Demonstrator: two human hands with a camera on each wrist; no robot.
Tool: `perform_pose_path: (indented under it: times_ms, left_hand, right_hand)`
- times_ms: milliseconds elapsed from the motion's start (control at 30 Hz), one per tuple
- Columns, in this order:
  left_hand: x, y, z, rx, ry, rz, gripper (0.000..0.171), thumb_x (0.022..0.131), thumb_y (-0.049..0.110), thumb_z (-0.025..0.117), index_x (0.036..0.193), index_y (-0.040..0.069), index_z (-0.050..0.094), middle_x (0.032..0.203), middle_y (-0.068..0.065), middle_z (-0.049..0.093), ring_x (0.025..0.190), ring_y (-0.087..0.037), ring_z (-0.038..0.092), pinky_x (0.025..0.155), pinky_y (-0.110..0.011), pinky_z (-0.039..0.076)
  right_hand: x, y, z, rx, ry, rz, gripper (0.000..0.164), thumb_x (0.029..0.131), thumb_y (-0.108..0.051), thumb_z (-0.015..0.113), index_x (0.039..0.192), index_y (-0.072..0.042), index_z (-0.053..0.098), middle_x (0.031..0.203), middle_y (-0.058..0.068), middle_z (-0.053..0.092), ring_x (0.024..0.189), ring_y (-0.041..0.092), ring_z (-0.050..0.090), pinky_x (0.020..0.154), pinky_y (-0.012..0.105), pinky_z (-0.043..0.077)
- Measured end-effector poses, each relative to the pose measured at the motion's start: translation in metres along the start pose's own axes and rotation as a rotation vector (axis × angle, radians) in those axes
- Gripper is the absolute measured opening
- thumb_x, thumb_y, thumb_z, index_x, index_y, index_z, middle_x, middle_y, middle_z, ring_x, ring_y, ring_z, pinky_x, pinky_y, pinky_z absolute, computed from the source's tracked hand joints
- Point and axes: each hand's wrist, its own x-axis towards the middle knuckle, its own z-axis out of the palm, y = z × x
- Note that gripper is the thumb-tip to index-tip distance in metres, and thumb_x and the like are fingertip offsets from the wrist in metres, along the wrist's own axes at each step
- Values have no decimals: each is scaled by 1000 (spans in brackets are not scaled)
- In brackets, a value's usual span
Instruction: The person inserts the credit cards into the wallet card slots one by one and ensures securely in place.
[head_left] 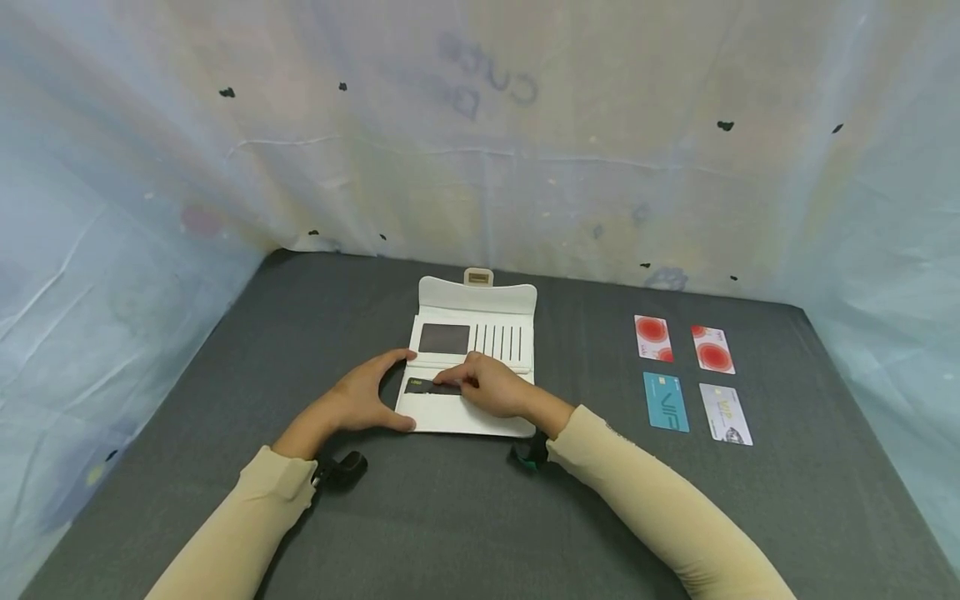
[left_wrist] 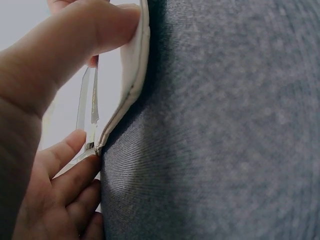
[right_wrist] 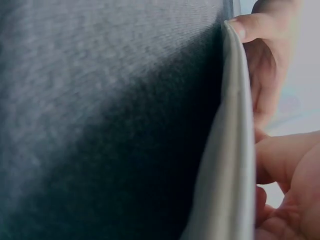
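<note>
The wallet [head_left: 465, 414] lies open on the cloth [head_left: 442, 517], between the two hands. It looks light and rather soft, because its edge makes a curve beside the left thumb; I judge it may slide if only one side is pushed. Its outer edges seem the good place to hold. The black card [head_left: 418, 386] is under the right fingertips, partly inside the pocket of the near half. It is probably thin, stiff and smooth, so best taken by its uncovered upper border.

The left hand [head_left: 366, 396] has thumb and fingers wide apart, touching the left border of the wallet, the thumb at the near corner. The right hand [head_left: 491, 387] is bent over the wallet, with its index finger on the card; whether the thumb also pinches it, I cannot tell. To the right of this hand, well apart, lie two red cards [head_left: 653, 337], a blue card [head_left: 666, 402] and a silver card [head_left: 725, 414].
</note>
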Motion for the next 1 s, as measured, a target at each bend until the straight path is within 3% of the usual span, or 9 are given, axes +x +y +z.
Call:
perform_pose_path:
  times_ms: [233,800,1000]
  left_hand:
    - [0,1,-1,3,7,13,105,61,47,87,148,21,34,152,-13,37,140,-36,35,108,-57,33]
    - [0,2,-1,-3,-9,-6,106,61,47,88,149,22,33,153,-12,36,140,-35,36,108,-57,34]
    - [0,1,-1,-2,-5,10,106,61,46,88,148,21,33,152,-11,37,140,-34,36,109,-56,33]
  right_hand:
    - [1,-1,-2,-18,-22,-23,36,97,-2,48,123,-18,68,105,3,67,79,11,47,70,22,39]
    - [3,-3,-3,-42,-41,-94,42,93,7,44,119,-13,70,93,4,67,71,11,40,64,20,34]
    - [-3,-3,-9,5,-40,-57,36,92,0,54,123,-14,67,87,3,59,75,10,46,68,21,39]
